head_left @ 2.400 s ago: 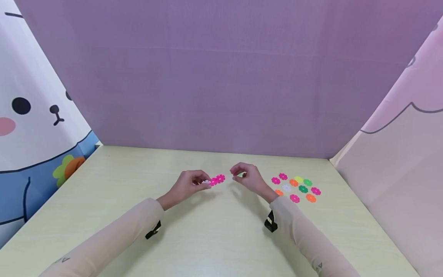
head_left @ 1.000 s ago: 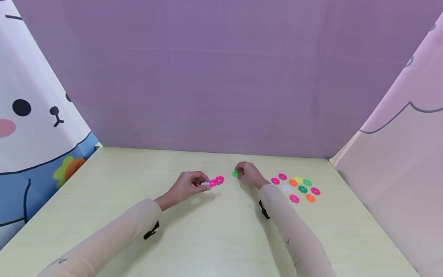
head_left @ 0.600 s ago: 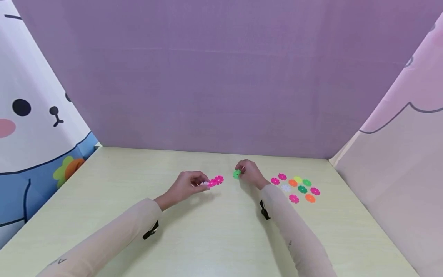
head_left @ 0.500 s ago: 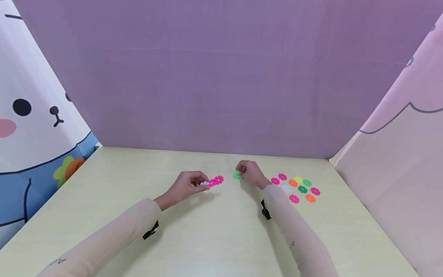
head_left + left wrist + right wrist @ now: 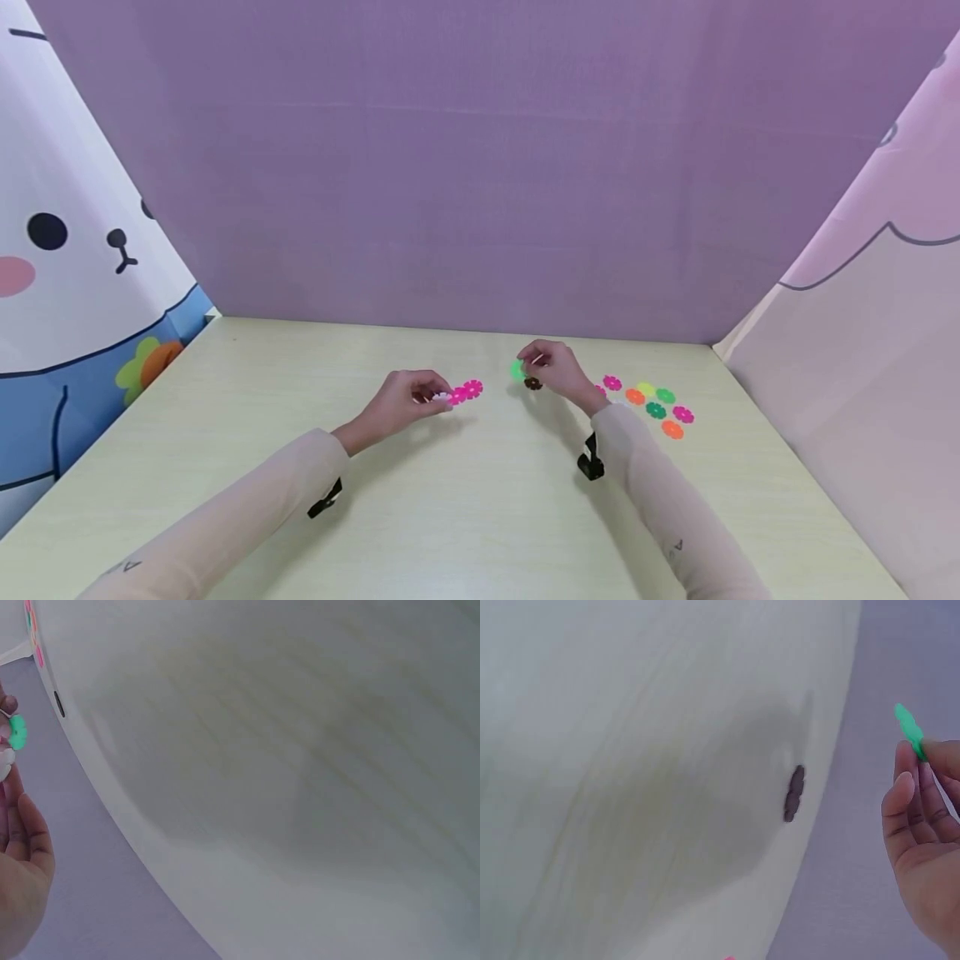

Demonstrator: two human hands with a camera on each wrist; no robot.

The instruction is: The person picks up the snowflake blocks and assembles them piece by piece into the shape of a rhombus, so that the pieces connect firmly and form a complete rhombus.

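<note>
My left hand (image 5: 408, 404) pinches a white flower-shaped disc (image 5: 441, 397) between thumb and fingers. Joined to it, a short row of pink flower-shaped discs (image 5: 472, 389) points to the right. To the right of this row, my right hand (image 5: 561, 371) holds a light green flower-shaped disc (image 5: 517, 370) at its fingertips. In the right wrist view that green disc (image 5: 908, 729) appears nearly edge-on, above the curled fingers. A dark brown flower-shaped disc (image 5: 533, 384) lies on the table just beneath the right hand.
Several loose flower-shaped discs lie spread right of my right hand, among them a dark green one (image 5: 656, 410), a yellow one (image 5: 646, 389) and an orange one (image 5: 672, 430). The right sleeve (image 5: 637, 458) covers part of this group. A purple panel (image 5: 480, 208) stands behind the table (image 5: 450, 517).
My right hand, still holding the green disc, has shifted slightly right and tilted, uncovering the brown disc. Its sleeve now hides a white and a pink loose disc. The left hand stays nearly still.
</note>
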